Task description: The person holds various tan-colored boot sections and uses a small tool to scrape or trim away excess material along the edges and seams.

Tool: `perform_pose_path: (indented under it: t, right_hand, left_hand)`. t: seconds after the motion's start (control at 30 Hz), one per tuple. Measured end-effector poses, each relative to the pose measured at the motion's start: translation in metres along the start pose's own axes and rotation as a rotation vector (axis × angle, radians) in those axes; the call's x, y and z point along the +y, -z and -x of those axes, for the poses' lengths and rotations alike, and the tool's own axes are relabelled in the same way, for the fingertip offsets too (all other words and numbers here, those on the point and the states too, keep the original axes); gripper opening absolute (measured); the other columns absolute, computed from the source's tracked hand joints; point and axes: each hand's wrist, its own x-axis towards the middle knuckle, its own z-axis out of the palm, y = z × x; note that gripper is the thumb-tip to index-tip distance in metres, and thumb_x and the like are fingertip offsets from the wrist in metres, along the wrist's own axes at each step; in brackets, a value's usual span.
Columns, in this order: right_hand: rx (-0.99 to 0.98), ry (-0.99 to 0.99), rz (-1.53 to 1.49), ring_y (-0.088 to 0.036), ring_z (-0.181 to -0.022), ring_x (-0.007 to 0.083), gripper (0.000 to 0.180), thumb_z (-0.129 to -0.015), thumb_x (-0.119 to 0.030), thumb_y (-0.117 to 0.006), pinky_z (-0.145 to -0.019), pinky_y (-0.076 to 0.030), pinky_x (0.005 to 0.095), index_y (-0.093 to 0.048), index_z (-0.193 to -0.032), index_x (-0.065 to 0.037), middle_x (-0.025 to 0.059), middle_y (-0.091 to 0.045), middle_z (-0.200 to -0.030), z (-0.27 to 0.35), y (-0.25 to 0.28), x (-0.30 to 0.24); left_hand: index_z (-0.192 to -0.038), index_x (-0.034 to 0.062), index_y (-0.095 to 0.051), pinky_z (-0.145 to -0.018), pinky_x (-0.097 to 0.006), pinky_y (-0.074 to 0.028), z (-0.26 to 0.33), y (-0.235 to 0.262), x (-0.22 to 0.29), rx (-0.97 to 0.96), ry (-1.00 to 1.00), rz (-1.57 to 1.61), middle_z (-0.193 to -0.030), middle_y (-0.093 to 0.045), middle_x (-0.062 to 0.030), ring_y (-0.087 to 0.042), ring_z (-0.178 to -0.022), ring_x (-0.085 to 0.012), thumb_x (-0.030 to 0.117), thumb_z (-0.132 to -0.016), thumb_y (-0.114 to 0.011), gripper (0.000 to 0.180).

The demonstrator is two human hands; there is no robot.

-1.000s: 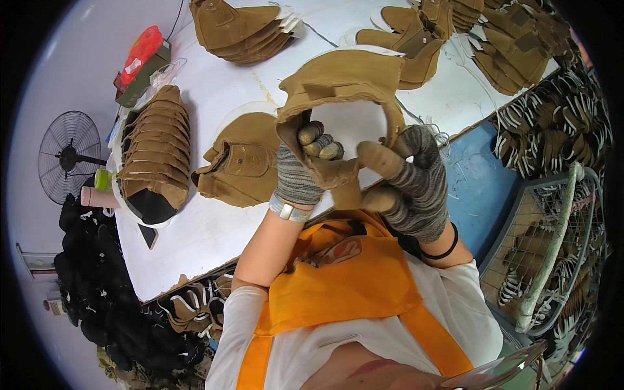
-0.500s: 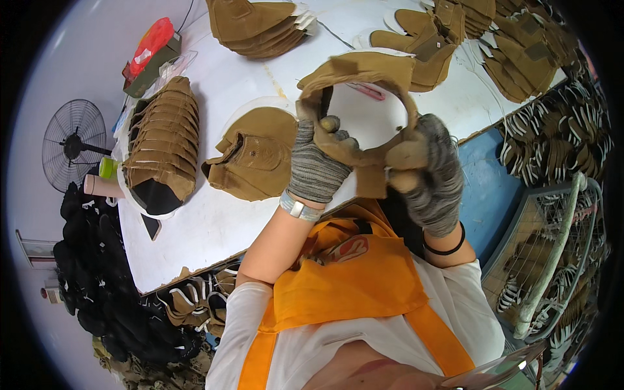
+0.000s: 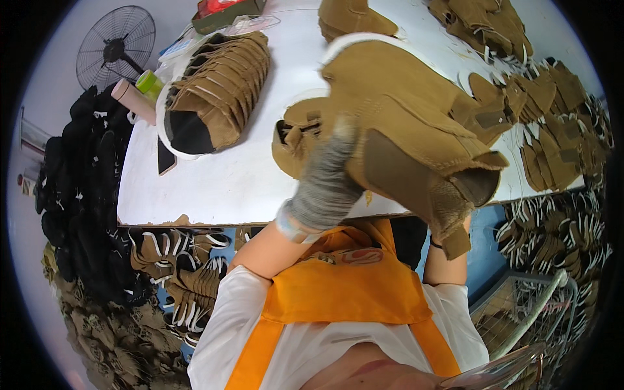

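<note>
Our gloved left hand point(image 3: 328, 179) grips the brown boot upper point(image 3: 403, 123) by its left edge above the white desk point(image 3: 201, 195), perhaps to steady its shape; our right hand is hidden behind it, so we cannot tell its state. Nested uppers point(image 3: 227, 84) sit in a row, likely saving space. A fan point(image 3: 114, 50) stands beyond.

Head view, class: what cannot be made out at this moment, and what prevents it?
In the head view:
- Right hand: hidden behind the brown suede-like boot upper.
- Grey-gloved left hand: thumb blurred, other fingers behind the upper.
- Red plastic bag: cut off by the top edge.
</note>
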Motion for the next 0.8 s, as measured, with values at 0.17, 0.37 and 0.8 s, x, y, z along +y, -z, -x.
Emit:
perform_pose_path:
  t: [0.17,0.37,0.8]
  right_hand:
    - [-0.456,0.05,0.329,-0.061,-0.083,0.0117,0.03,-0.095,-0.028,-0.058,-0.076,-0.05,0.0265,-0.066,-0.105,-0.001,0.0044,-0.066,-0.094,-0.029,-0.071,0.01]
    - [-0.412,-0.456,-0.023,-0.051,-0.075,0.0081,0.032,-0.095,-0.032,-0.06,-0.07,-0.045,0.023,-0.067,-0.104,-0.002,0.0004,-0.062,-0.084,-0.027,-0.114,0.031]
    - [-0.447,-0.434,0.136,-0.053,-0.076,0.0117,0.032,-0.096,-0.032,-0.057,-0.072,-0.046,0.0262,-0.066,-0.1,-0.001,0.0032,-0.061,-0.083,-0.017,-0.086,0.062]
  left_hand:
    - [-0.126,0.0092,-0.054,-0.079,-0.035,-0.054,0.015,0.026,0.064,0.149,0.012,0.444,-0.097,-0.064,-0.0054,-0.062,-0.081,-0.0171,0.043,-0.096,-0.054,0.045]
    - [-0.132,0.0102,-0.051,-0.107,-0.042,-0.042,0.01,0.114,0.049,-0.142,-0.003,0.616,-0.132,-0.056,-0.0072,-0.052,-0.122,-0.0238,0.034,-0.104,-0.038,0.039]
    - [-0.129,0.0035,-0.053,-0.09,-0.04,-0.057,0.005,0.164,0.046,0.298,0.075,0.465,-0.12,-0.062,-0.0183,-0.063,-0.108,-0.0265,0.016,-0.095,-0.058,0.037]
